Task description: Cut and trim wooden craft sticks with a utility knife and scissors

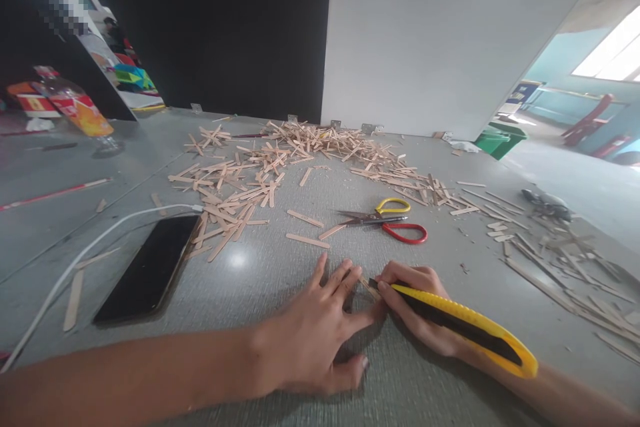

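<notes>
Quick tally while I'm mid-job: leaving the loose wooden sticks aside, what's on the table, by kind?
utility knife: 1, held in the right hand
scissors: 1
phone: 1
white cable: 1
plastic bottle: 1
Total: 5
The wooden sticks are too many to count.

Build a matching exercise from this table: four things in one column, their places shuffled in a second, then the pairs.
1. yellow-and-black plastic utility knife
2. steel scissors with one yellow and one red handle
3. flat black smartphone
4. clear plastic bottle with a red-orange label

A. left of the left hand, by a white cable
B. in the right hand
C. beyond both hands
D. far left on the grey table

Pairs: 1-B; 2-C; 3-A; 4-D.
</notes>
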Demonstrator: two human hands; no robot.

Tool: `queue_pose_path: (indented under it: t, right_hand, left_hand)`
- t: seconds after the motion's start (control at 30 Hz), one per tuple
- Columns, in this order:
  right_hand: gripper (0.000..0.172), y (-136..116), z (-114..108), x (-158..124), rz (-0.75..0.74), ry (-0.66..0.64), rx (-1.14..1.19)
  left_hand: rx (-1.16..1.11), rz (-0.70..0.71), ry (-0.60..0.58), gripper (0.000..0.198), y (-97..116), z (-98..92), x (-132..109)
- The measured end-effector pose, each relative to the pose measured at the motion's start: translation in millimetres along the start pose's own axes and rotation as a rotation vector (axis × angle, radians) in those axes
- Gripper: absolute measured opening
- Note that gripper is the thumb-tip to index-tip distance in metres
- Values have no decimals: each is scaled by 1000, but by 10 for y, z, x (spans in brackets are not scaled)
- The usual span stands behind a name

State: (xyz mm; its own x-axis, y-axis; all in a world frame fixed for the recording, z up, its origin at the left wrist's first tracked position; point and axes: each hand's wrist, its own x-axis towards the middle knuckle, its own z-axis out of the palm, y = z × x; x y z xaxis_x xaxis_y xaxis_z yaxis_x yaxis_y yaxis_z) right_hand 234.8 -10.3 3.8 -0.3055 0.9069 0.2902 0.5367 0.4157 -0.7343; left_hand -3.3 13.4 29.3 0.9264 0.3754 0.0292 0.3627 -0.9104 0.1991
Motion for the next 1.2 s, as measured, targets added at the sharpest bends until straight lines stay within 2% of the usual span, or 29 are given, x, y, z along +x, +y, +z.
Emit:
queue_pose_path:
  t: [0.23,0.33,0.43,0.53,0.73,1.2]
  right_hand:
    - [34,10,9,-17,-9,7,22]
    - [33,-5,1,-30,33,15,35]
    - [34,-27,-7,-28,88,67,53]
    - [31,-42,0,-10,71,111,46]
    - [29,-40,23,20,111,83,53]
    - [32,-46,3,51,39,86,-22]
  left_hand:
    - [-1,-7,-1,75,-3,17,-4]
    - [-17,2,6,74,-13,33,-1]
    - [-33,20,14,72,-32,56,5]
    - [-25,25,19,72,-46,74,9]
    - [-8,35,25,71,-42,74,14]
    - [-14,23,-13,71,-23,31,30]
